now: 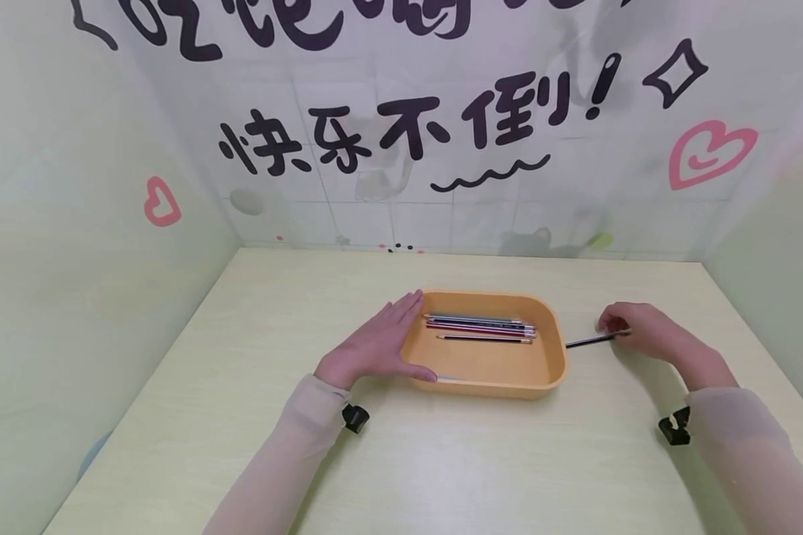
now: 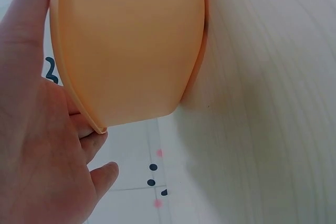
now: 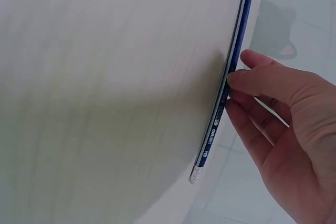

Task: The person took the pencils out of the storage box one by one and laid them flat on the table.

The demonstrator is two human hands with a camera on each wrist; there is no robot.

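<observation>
The left hand (image 1: pixel 378 343) is spread wide, its fingers touching the left end of the tray (image 1: pixel 491 390), which stands on the surface (image 1: pixel 475 461) with pencils (image 1: pixel 482 325) inside; the right hand (image 1: pixel 662 338) pinches a dark pencil (image 3: pixel 216 121) just right of the tray

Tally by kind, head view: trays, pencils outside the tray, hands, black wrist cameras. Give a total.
Trays: 1 (orange tray)
Pencils outside the tray: 1 (dark pencil, in the right hand)
Hands: 2 (right hand and left hand)
Black wrist cameras: 2 (left camera, right camera)
Total: 6
</observation>
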